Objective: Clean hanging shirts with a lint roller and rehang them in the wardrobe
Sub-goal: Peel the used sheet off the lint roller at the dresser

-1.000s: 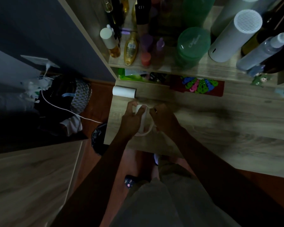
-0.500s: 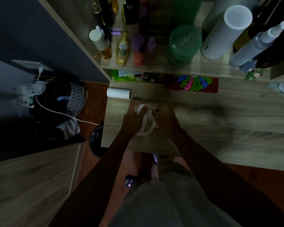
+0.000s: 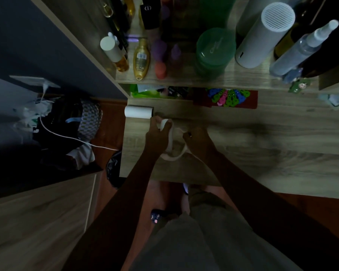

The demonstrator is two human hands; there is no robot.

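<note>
A white lint roller handle, a curved loop of plastic, is held just above the wooden desk. My left hand is closed around its upper white end. My right hand pinches its other side, fingers closed on it. A loose white lint roll lies on the desk's far left corner, just beyond my left hand and apart from it. No shirt or wardrobe rail is in view. The scene is dim.
A shelf above the desk carries several bottles, a green lidded jar and a white cylinder. A dark bag with a white cable sits on the floor to the left. A wooden panel fills the lower left.
Both hands stay on the lint roller handle at the same spot on the desk. The camera has dipped slightly, so the shelf and roll sit a little higher in view.
</note>
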